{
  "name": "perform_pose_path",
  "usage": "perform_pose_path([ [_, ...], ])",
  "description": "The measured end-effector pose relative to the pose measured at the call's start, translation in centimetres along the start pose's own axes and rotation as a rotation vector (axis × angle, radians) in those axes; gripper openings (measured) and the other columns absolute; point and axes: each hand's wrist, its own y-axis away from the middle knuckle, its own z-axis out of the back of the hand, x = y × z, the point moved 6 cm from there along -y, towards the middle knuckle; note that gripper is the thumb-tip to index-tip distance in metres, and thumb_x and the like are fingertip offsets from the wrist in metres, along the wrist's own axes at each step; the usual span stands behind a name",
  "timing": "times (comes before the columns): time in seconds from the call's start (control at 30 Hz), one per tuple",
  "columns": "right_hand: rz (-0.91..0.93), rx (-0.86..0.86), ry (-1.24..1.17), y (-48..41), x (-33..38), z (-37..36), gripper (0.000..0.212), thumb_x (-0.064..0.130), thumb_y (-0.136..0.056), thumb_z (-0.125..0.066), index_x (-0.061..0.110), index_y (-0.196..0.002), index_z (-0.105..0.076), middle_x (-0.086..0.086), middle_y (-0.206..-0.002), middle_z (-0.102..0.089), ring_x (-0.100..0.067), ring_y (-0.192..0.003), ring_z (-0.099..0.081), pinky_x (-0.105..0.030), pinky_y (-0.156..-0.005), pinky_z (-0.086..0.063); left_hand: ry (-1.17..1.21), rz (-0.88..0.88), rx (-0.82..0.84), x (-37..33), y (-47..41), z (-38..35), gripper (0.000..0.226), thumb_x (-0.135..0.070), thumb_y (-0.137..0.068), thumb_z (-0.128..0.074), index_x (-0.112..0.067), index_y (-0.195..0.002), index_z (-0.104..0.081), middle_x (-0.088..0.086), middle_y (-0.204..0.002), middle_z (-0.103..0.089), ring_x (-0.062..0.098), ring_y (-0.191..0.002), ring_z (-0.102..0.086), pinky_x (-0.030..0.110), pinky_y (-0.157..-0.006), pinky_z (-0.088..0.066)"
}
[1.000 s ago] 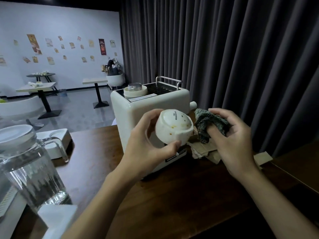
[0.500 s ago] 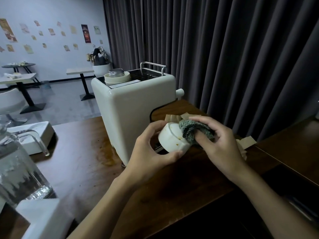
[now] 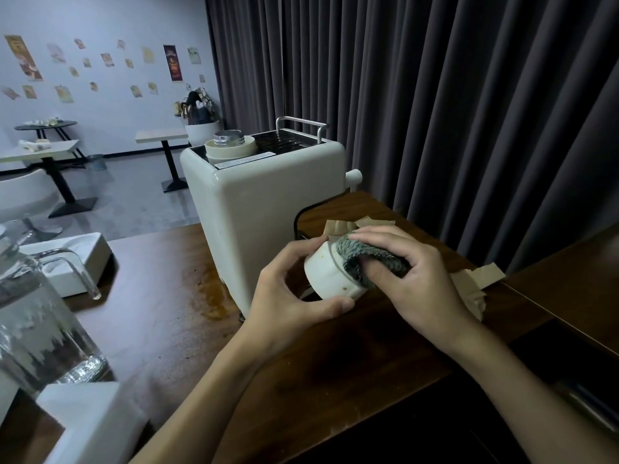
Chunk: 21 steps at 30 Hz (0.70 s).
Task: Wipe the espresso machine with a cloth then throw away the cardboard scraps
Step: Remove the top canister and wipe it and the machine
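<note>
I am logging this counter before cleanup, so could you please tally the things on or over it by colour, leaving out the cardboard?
White or cream: 5 (espresso machine, round part, cup, tray, block)
Clear glass: 1 (pitcher)
Grey-green: 1 (cloth)
Silver: 1 (metal piece in the cup)
Total: 8

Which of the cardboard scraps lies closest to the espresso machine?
The scrap just behind the cloth, next to the espresso machine. The other scrap lies farther right, beyond the right hand, near the curtain.
</note>
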Motion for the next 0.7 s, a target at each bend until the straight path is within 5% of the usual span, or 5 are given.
perform_pose_path([
  [0.1,-0.054,-0.013,-0.001,-0.1,-0.3,0.3,0.03,0.006,-0.092,-0.062,0.015,-0.12,-0.067,0.005,-0.122,-0.064,-0.004,-0.118,-0.057,-0.025,-0.102,-0.045,0.001,0.005,-0.03,-0.2,-0.2,0.4,0.073,-0.017,-0.062,-0.094,-0.013,-0.128,-0.062,0.0,-0.122,-0.069,0.015,-0.118,-0.063,0.027,-0.095,-0.052],
  [0.27,-0.058,0.024,-0.085,0.8,0.5,-0.3,0.033,0.042,-0.093,-0.054,0.028,-0.122,-0.063,0.018,-0.129,-0.059,0.005,-0.124,-0.049,-0.01,-0.101,-0.036,0.098,0.062,-0.1,-0.1,-0.1,0.5,0.071,-0.023,-0.059,-0.094,-0.011,-0.121,-0.061,-0.001,-0.114,-0.072,0.01,-0.106,-0.068,0.019,-0.082,-0.053],
  [0.43,-0.028,-0.043,0.001,0.1,0.7,-0.1,0.027,0.02,-0.087,-0.071,0.017,-0.115,-0.072,0.007,-0.124,-0.064,-0.003,-0.12,-0.055,-0.017,-0.102,-0.041,0.023,0.039,-0.045,-0.5,-0.2,0.3,0.067,-0.023,-0.059,-0.096,-0.012,-0.115,-0.06,-0.002,-0.112,-0.071,0.012,-0.103,-0.069,0.02,-0.082,-0.053],
  [0.7,-0.026,-0.072,-0.005,-0.4,0.7,-0.2,0.026,0.012,-0.09,-0.067,0.016,-0.116,-0.07,0.008,-0.12,-0.064,-0.002,-0.117,-0.056,-0.015,-0.098,-0.042,0.03,-0.002,-0.024,-0.8,-0.7,0.7,0.064,-0.006,-0.061,-0.091,-0.004,-0.117,-0.06,0.002,-0.113,-0.071,0.013,-0.105,-0.069,0.019,-0.083,-0.054],
])
